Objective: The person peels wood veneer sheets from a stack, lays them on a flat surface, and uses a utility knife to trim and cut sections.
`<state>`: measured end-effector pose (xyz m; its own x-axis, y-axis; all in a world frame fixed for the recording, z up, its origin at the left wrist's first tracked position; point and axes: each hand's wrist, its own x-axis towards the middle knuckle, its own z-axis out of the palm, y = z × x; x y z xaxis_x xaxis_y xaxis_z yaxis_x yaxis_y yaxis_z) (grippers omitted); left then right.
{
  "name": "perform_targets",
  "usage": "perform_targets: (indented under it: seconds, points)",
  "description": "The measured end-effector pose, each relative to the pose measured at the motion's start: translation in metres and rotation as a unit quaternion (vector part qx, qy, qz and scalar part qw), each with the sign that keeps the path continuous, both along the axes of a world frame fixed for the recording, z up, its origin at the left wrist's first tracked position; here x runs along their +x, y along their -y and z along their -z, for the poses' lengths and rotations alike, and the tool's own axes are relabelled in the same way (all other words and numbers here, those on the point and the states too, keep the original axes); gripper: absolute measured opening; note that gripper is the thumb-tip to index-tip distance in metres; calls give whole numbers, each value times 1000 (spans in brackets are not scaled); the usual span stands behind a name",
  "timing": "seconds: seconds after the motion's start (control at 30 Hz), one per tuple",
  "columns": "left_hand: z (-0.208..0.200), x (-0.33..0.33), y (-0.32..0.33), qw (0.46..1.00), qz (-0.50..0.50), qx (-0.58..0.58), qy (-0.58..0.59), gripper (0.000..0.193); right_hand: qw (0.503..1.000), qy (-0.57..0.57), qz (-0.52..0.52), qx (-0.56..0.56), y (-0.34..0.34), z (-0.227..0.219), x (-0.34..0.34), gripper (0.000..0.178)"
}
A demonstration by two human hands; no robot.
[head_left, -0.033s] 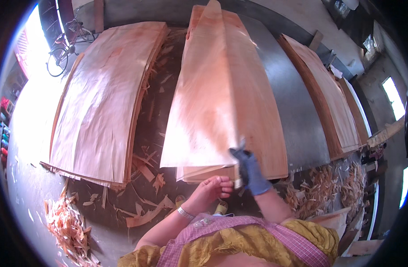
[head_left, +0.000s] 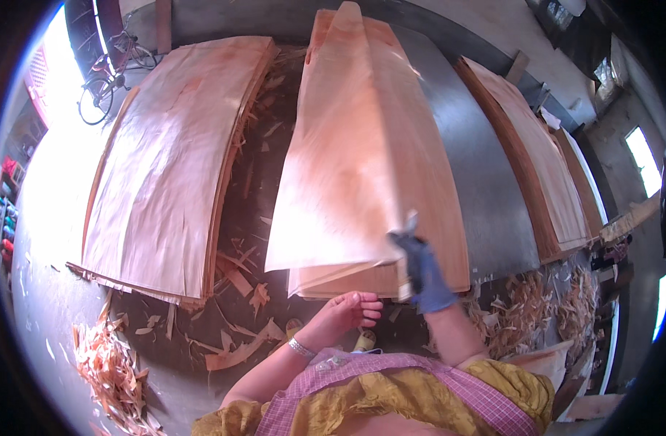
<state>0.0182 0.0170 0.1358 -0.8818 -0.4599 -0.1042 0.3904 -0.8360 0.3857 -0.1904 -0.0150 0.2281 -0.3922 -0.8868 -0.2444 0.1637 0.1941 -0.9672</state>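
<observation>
A wide sheet of pale wood veneer (head_left: 326, 211) lies over a stack of reddish sheets (head_left: 435, 218) in front of me, its right edge lifted and blurred. My right hand (head_left: 418, 269), in a blue-grey glove with dark fingers, is closed at that sheet's near right corner. A short pale handle-like piece (head_left: 403, 282) shows below the glove, and a light grey tip (head_left: 411, 220) sticks up above it; motion blurs both. My left hand (head_left: 356, 309), bare with a bracelet at the wrist, has its fingers curled just before the stack's near edge, nothing visible in them.
Another veneer stack (head_left: 166, 167) lies to the left, and a dark smooth board (head_left: 482, 174) to the right, with a further stack (head_left: 526, 145) beyond. Wood scraps (head_left: 111, 370) litter the floor on the left, more shavings (head_left: 518, 312) on the right. A bicycle (head_left: 97, 94) stands far left.
My right hand has moved to the right, and the lifted edge of the veneer sheet has shifted right with it. More of the stack's near end shows. My left hand has hardly moved.
</observation>
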Motion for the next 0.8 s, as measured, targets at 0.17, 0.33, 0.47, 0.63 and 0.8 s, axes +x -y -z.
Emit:
perform_targets:
  seconds: [0.17, 0.33, 0.47, 0.63, 0.8]
  points:
    - [37, -25, -34, 982, -136, 126, -20, 93, 993, -108, 30, 27, -6, -103, -155, 29]
    - [67, -52, -50, 833, -489, 251, 67, 79, 996, 83, -12, -27, -44, -14, -386, 23]
    - [97, -57, -65, 784, -574, 191, 135, 54, 988, 131, -13, -77, -85, 40, -475, 24]
    - [77, -88, -143, 734, -614, 172, 235, 43, 980, 173, 50, -87, -204, 80, -557, 24]
    - [85, -100, -233, 728, -597, 145, 305, 33, 988, 76, 127, -32, -319, 67, -574, 29]
